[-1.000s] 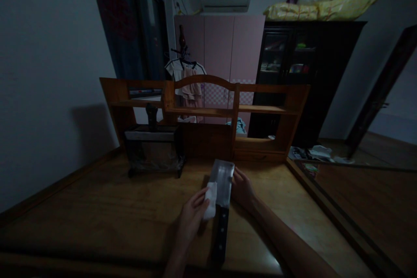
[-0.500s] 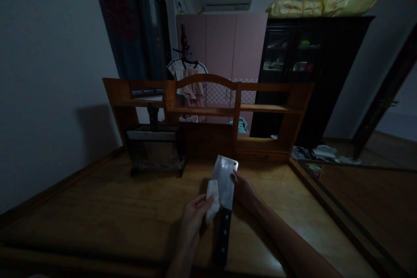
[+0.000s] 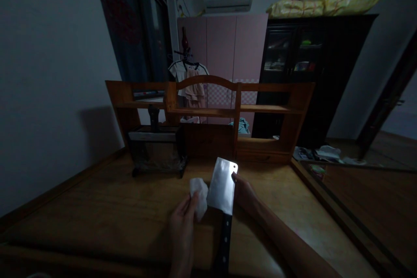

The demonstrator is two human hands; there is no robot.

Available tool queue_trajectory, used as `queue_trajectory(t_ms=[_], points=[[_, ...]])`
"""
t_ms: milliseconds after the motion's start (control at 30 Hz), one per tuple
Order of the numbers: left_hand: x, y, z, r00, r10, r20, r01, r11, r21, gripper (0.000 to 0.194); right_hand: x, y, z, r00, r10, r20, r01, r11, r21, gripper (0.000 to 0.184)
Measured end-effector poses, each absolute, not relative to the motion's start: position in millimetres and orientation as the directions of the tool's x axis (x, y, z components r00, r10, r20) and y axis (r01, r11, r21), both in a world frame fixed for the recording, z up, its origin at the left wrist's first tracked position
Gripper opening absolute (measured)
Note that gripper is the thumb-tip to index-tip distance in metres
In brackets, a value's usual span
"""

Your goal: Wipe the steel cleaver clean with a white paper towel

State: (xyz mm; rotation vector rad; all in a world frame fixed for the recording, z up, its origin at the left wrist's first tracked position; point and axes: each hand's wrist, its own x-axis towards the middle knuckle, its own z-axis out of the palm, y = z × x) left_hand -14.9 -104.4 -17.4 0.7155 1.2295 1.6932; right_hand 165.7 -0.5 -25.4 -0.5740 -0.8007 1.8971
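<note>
A cleaver (image 3: 222, 186) with a broad shiny blade and a black riveted handle is held over the wooden desk, its handle pointing towards me. My right hand (image 3: 243, 191) grips the blade by its right edge, near the hole in the far corner; most of those fingers are hidden behind the blade. Just left of the blade, my left hand (image 3: 184, 219) pinches a folded white tissue (image 3: 199, 197) between thumb and fingers. A narrow gap separates the tissue from the blade.
A dark knife block (image 3: 156, 147) with a black-handled knife in it stands at the back left of the desk (image 3: 107, 213). Behind it runs a wooden shelf unit (image 3: 208, 112). A wall (image 3: 48, 95) borders the left side, and a raised wooden edge (image 3: 325, 208) the right.
My left hand has drawn the tissue off the blade to the left, baring the blade's face. The cleaver has shifted slightly right and tilted, now catching more light. My right hand keeps its grip.
</note>
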Motion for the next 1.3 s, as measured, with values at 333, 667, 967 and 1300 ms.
queue_trajectory(t_ms=[333, 667, 967, 1300], points=[[14, -88, 14, -0.007, 0.850, 0.527, 0.577, -0.427, 0.696, 0.036, 158, -4, -17, -0.381, 0.922, -0.070, -0.629, -0.314, -0.711, 0.025], [26, -97, 5, 0.390, 0.782, 0.486, 0.790, -0.555, 0.259, 0.047, 170, -15, -1, -0.390, 0.920, -0.050, -0.615, -0.301, -0.729, 0.050], [24, -70, 14, 0.420, 0.778, 0.467, 0.799, -0.562, 0.217, 0.047, 168, -9, -5, -0.373, 0.928, -0.005, -0.620, -0.254, -0.742, 0.045], [2, -65, 20, 0.494, 0.693, 0.526, 0.822, -0.569, -0.022, 0.052, 160, 1, -18, -0.311, 0.949, 0.049, -0.694, -0.191, -0.694, 0.027]])
